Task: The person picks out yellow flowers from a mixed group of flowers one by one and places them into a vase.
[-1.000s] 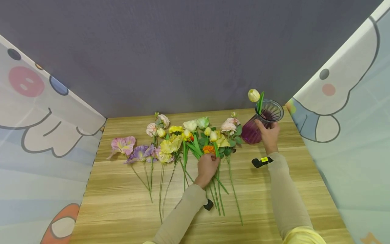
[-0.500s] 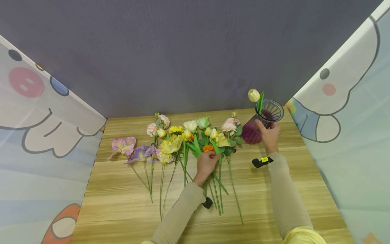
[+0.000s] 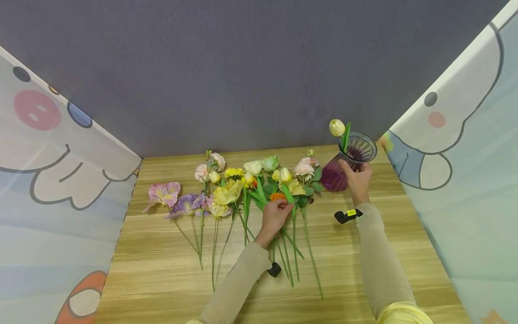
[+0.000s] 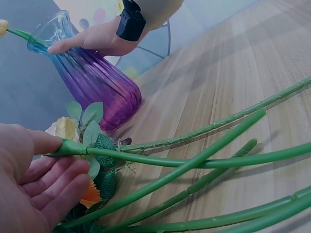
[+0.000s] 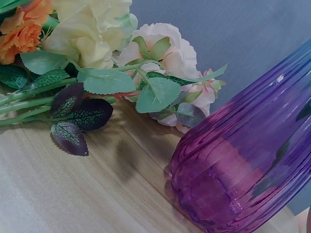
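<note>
My left hand (image 3: pixel 277 218) pinches the green stem (image 4: pixel 126 156) of a pale yellow tulip (image 3: pixel 285 175) between thumb and fingertips, just below its leaf. It is above the pile of artificial flowers, beside an orange bloom (image 3: pixel 277 196). At the right, my right hand (image 3: pixel 358 180) grips the neck of a ribbed glass vase (image 3: pixel 335 174), purple below and bluish at the rim. Another pale tulip (image 3: pixel 337 128) leans out of the vase's mouth. The right wrist view shows the vase's purple lower part (image 5: pixel 233 179) on the table, with only a sliver of the hand at the edge.
Across the wooden table (image 3: pixel 162 279) lie pink and purple flowers (image 3: pixel 163 193), yellow blooms (image 3: pixel 227 191), white-green blooms (image 3: pixel 253 167) and pale pink blooms (image 3: pixel 303 167). Their stems cross beneath my left hand. A grey panel (image 3: pixel 259 76) stands behind, with printed side walls (image 3: pixel 465 135).
My left hand shifts the pinched tulip slightly to the right and away from me, and its stem swings right. The right hand and vase stay where they were.
</note>
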Demonstrator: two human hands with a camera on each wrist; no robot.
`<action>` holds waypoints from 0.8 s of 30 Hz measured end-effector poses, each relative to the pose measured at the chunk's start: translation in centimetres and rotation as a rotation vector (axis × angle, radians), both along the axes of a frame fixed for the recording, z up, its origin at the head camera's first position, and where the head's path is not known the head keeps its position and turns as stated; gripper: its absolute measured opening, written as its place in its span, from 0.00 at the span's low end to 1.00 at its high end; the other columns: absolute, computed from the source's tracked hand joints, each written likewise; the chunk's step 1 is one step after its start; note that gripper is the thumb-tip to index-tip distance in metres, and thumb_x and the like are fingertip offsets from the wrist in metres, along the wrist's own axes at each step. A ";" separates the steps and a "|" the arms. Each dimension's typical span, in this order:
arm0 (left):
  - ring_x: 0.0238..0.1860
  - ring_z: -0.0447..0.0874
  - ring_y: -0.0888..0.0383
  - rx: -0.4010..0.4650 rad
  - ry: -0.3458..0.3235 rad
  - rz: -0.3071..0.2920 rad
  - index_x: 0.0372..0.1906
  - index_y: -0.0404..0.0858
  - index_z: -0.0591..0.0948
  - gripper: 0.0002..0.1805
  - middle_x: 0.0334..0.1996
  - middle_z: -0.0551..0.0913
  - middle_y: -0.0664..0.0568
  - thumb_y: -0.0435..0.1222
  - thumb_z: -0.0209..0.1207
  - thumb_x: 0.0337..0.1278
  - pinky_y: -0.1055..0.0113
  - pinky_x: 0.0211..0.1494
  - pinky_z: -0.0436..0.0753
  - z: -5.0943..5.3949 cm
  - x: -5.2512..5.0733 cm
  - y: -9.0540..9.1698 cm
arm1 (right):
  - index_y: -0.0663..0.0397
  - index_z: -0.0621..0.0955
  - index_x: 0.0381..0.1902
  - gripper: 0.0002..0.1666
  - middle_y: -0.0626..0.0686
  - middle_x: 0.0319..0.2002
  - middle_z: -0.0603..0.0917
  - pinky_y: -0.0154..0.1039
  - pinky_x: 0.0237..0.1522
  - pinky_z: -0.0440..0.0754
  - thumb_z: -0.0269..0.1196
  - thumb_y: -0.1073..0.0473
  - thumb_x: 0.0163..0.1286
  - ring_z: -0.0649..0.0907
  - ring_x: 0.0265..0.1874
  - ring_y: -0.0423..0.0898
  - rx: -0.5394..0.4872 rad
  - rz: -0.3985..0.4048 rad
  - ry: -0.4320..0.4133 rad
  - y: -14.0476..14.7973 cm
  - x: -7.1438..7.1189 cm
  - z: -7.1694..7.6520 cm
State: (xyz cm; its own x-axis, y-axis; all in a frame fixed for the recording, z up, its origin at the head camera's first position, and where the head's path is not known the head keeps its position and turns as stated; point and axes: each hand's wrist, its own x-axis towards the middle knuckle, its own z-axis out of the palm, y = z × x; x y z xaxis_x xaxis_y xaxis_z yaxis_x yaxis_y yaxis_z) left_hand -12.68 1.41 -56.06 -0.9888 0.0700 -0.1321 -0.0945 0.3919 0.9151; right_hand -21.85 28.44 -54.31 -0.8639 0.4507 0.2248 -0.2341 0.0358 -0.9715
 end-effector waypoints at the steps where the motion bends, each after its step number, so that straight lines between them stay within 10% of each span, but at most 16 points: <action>1: 0.34 0.84 0.58 0.000 0.006 -0.003 0.46 0.33 0.89 0.15 0.36 0.88 0.47 0.41 0.66 0.69 0.68 0.36 0.83 0.1 0.0 0.0 | 0.59 0.81 0.61 0.28 0.44 0.51 0.85 0.32 0.62 0.74 0.75 0.62 0.63 0.80 0.56 0.41 0.009 -0.003 -0.002 0.0 0.0 0.0; 12: 0.38 0.89 0.35 0.234 -0.043 -0.004 0.50 0.30 0.86 0.15 0.35 0.87 0.44 0.38 0.65 0.70 0.46 0.43 0.89 0.6 -0.6 0.2 | 0.60 0.81 0.61 0.29 0.44 0.50 0.86 0.31 0.61 0.74 0.75 0.64 0.62 0.81 0.55 0.40 -0.014 0.007 0.020 0.0 -0.1 0.0; 24: 0.31 0.90 0.44 0.274 0.008 -0.009 0.54 0.30 0.81 0.15 0.36 0.88 0.43 0.36 0.63 0.71 0.42 0.40 0.88 1.5 -1.4 0.2 | 0.65 0.81 0.57 0.27 0.41 0.46 0.86 0.28 0.53 0.75 0.75 0.63 0.62 0.81 0.48 0.38 0.012 -0.009 0.019 -0.1 0.0 -0.1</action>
